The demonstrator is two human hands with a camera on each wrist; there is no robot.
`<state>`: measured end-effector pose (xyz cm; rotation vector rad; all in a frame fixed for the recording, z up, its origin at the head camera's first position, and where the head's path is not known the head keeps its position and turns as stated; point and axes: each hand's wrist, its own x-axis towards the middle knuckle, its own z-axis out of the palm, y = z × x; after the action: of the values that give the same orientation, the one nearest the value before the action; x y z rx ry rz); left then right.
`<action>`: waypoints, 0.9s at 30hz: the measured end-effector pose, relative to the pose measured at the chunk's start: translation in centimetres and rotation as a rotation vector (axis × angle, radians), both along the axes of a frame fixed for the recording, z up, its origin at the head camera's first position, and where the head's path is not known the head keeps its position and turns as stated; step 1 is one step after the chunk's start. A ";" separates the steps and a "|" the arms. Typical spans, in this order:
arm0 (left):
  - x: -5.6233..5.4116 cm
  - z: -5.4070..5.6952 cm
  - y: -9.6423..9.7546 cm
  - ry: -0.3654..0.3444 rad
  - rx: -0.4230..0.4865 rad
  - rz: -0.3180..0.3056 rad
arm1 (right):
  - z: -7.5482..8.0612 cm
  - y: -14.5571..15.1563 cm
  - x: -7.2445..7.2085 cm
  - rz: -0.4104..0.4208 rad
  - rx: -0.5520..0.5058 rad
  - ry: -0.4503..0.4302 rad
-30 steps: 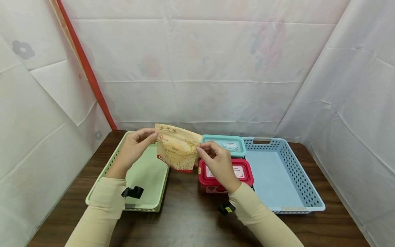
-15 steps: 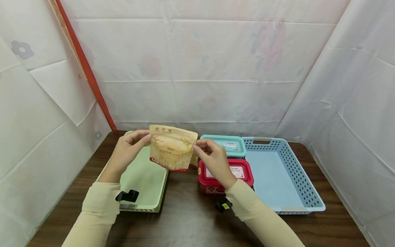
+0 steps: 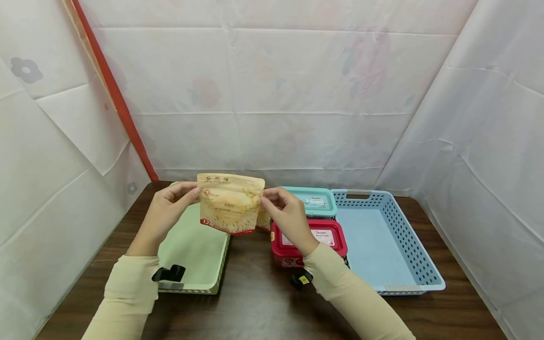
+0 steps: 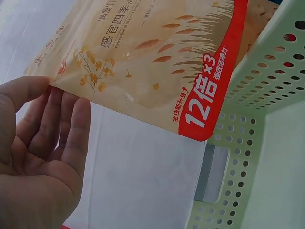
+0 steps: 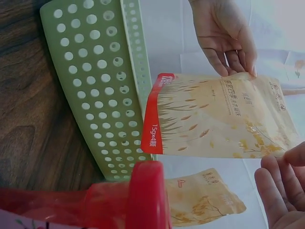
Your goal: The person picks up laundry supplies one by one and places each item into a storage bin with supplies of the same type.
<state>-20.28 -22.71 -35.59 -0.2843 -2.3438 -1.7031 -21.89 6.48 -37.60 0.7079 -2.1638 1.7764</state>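
Both hands and the pale-yellow pouch point(image 3: 229, 205) have shifted leftward over the last second. Left hand point(image 3: 163, 210) pinches one side edge near the top; right hand point(image 3: 291, 219) pinches the opposite edge, so the pouch hangs raised between them. Behind it, near the right fingertips, shows a second pouch point(image 3: 263, 219). Below the left hand sits a green basket point(image 3: 193, 250). Below the right hand is a red tub point(image 3: 333, 231); just beyond that hand, a teal box point(image 3: 327, 200); farther to its right, a blue basket point(image 3: 374, 241).
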 end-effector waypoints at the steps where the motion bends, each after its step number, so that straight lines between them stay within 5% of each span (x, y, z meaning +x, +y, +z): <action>1: 0.0 0.0 -0.1 0.002 0.006 0.001 | 0.1 -0.1 0.0 0.003 -0.004 -0.004; 8: 0.4 -0.2 -0.7 0.015 0.025 0.000 | 0.3 -1.1 0.0 0.002 0.000 -0.007; 18: 0.7 -0.5 -1.7 0.020 0.026 0.077 | 2.9 -2.4 2.1 0.063 -0.026 0.030; 24: 0.5 -0.7 -2.3 0.044 0.021 0.101 | 2.8 -3.2 1.9 0.064 -0.020 0.056; 27: 0.5 -0.8 -2.6 0.036 0.011 0.117 | 1.5 -3.6 0.7 0.050 -0.011 0.063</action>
<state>-19.82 -25.26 -36.40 -0.1717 -2.2773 -1.6421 -21.21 2.85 -36.10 0.8106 -2.1121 1.7645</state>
